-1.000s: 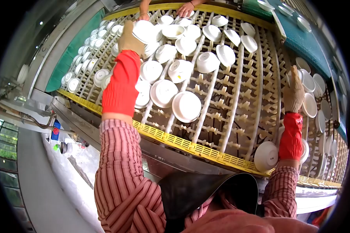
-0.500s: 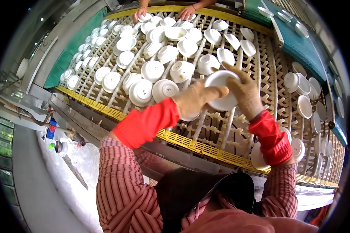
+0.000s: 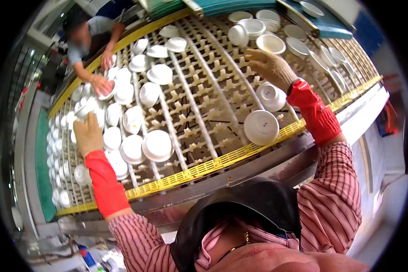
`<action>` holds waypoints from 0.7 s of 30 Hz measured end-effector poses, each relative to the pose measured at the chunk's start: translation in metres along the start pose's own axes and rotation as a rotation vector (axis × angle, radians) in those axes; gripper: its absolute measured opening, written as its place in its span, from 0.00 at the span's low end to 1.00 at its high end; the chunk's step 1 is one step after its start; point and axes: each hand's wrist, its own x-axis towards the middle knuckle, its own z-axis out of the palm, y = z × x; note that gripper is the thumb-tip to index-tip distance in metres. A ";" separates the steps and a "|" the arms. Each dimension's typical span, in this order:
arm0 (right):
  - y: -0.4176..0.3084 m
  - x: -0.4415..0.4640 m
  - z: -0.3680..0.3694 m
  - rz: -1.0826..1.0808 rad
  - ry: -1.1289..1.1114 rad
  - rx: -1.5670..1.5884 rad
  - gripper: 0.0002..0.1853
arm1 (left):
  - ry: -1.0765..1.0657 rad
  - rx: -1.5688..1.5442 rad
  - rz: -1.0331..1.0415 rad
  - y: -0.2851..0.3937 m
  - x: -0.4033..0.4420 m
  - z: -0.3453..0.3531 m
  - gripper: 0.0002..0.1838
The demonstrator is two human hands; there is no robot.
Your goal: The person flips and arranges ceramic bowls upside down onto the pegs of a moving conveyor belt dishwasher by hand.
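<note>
White bowls surround the left hand, fingers spread; the right hand, fingers loosely apart, reaches just beside a dish.

White bowls, plain and smooth, crowded toward the left of a pegged rack — many base up, some tilted or overlapping, one with a small yellow spot. Well apart to the right, near the rack's close side, two base-up bowls with small dark marks underneath. Beyond these, shallower white dishes — one lying hollow side up, others farther right tipped on edge, close together.
</note>
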 end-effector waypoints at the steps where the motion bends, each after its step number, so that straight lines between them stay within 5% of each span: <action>1: 0.016 0.002 -0.013 0.074 0.106 -0.156 0.34 | 0.037 0.272 0.093 0.008 -0.003 -0.008 0.25; 3: 0.057 0.009 -0.027 0.165 0.311 -0.100 0.38 | 0.091 0.367 0.195 0.046 -0.015 -0.014 0.22; 6: 0.115 0.031 -0.048 0.153 0.553 -0.267 0.36 | -0.120 -0.511 -0.045 0.121 -0.035 0.010 0.23; 9: 0.099 0.047 -0.062 0.417 0.395 -0.205 0.32 | -0.351 -1.086 -0.152 0.211 -0.046 0.018 0.16; 10: 0.128 0.066 -0.054 0.433 0.369 0.111 0.29 | -0.394 -1.250 -0.215 0.248 -0.048 0.017 0.14; 12: 0.125 0.089 -0.046 0.589 0.346 0.028 0.28 | -0.466 -1.459 -0.279 0.279 -0.050 0.029 0.19; 14: 0.135 0.114 -0.034 0.557 0.449 -0.492 0.26 | -0.567 -1.312 -0.299 0.307 -0.048 0.024 0.32; 17: 0.125 0.130 -0.032 0.574 0.246 -0.448 0.22 | -0.585 -1.218 -0.208 0.346 -0.043 0.018 0.42; 18: 0.130 0.135 -0.024 0.375 0.097 -0.534 0.20 | -0.576 -1.165 -0.155 0.361 -0.039 0.014 0.44; 21: 0.065 0.101 0.008 0.198 -0.055 -0.079 0.25 | -0.275 -0.577 0.301 0.393 -0.025 0.005 0.49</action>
